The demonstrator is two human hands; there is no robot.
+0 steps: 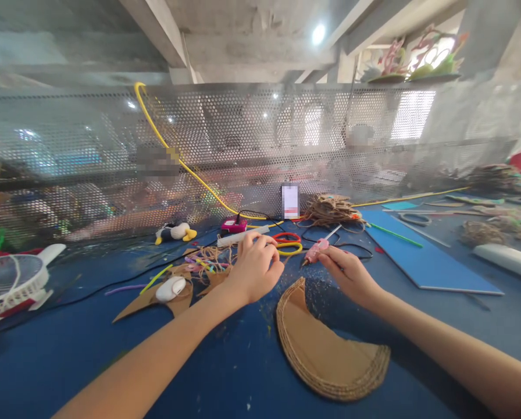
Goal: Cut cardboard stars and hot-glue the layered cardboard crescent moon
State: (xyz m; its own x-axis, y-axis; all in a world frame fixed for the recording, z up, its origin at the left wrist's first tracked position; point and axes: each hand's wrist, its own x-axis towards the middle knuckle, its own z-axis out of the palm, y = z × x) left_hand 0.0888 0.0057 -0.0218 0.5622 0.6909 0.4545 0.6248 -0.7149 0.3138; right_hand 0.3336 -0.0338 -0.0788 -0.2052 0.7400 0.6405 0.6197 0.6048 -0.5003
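My right hand (350, 273) is closed around a small pink glue gun (317, 250); a pale glue stick (334, 232) sticks out of its back end and its dark nozzle points down to the left. Over the table's middle, my left hand (259, 265) is bent with its fingers apart, next to scissors (289, 248) with red and yellow handles. Its fingertips are partly hidden, and I see nothing held. Between my forearms lies a cardboard crescent (325, 349), its curved rim edged with rows of brown twine.
Left are cardboard scraps (145, 298), a white mouse-like object (171, 288), twine bits (203, 259) and a white fan (14, 282). Behind stand a phone (291, 201), a magenta box (234, 225), a twine bundle (332, 208) and a perforated metal screen (243, 134). A blue board (430, 256) lies right.
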